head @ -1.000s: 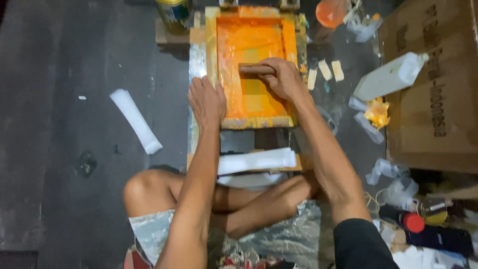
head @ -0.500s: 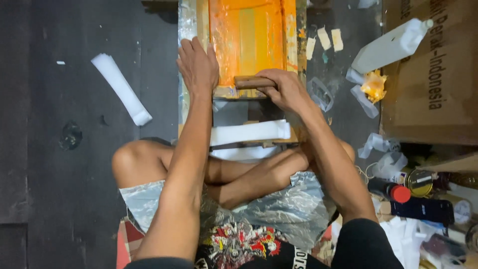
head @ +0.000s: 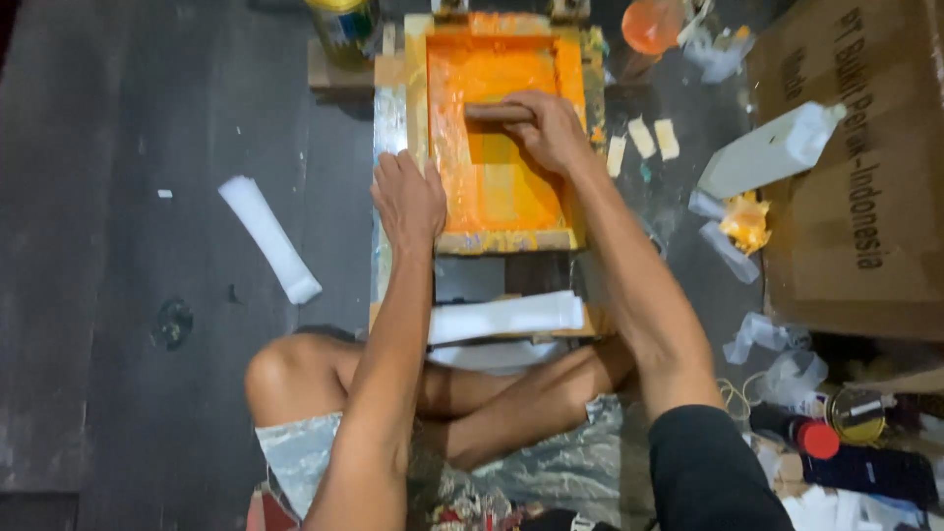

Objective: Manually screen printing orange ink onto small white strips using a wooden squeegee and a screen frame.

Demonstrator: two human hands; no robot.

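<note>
Currently the right hand (head: 551, 128), fingers clamped on the squeegee (head: 497, 113) at the far end of the orange screen (head: 492, 147), appears mid-stroke, while the left hand (head: 408, 197), fingers together, presses flat on the frame (head: 418, 59); next, an even pull seems required.

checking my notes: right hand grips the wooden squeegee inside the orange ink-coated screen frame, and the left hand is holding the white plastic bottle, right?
Not quite. In the head view the left hand lies flat on the left edge of the orange ink-coated screen frame; the white plastic bottle lies untouched by the cardboard box. The right hand does grip the wooden squeegee inside the frame.
</note>
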